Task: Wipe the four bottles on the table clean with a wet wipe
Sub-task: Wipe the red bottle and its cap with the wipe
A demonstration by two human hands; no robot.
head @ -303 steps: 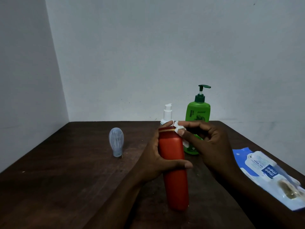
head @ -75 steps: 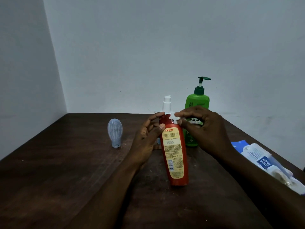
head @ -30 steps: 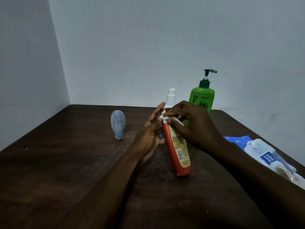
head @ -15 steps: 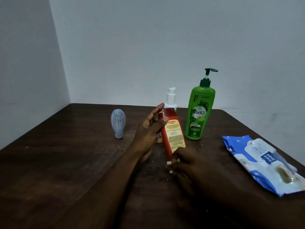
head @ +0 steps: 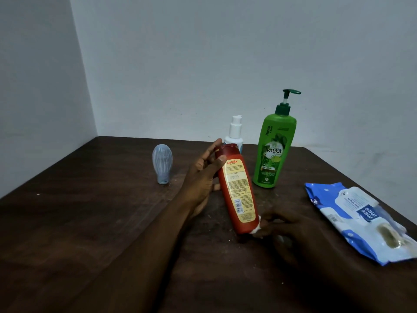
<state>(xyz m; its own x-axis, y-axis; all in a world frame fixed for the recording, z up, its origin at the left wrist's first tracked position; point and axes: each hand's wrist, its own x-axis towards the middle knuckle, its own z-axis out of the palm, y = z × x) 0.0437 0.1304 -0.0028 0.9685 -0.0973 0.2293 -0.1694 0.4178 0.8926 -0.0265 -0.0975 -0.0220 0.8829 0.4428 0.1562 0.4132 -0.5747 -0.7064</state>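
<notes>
The dark wooden tabletop (head: 90,222) fills the lower half of the head view, its near edge cut off by the frame and its grain mostly lost in the dim light. On its right side a blue and white pack of wipes (head: 361,222) lies flat, 1 corner running to the right edge of the frame. The green pump bottle (head: 274,152) stands upright behind the centre, in full view. Just in front of it the red bottle (head: 239,193) is tilted, cap end up and leaning left, its yellow label facing the camera with fine print too small to read. The left hand (head: 203,179) grips it near the cap, thumb over the front, fingers (head: 215,146) behind and partly hidden. The right hand (head: 286,227) lies in shadow at the bottle's lower end, its outline hard to make out, its fingers curled in a pinch. Whether the base touches the tabletop I cannot tell. A pale blue bottle (head: 162,164) stands cap-down, well apart at the left. The white pump bottle (head: 235,132) shows only its pump and shoulders behind the red bottle. The pinched wet wipe (head: 257,229) shows as a small white scrap against the red base.
</notes>
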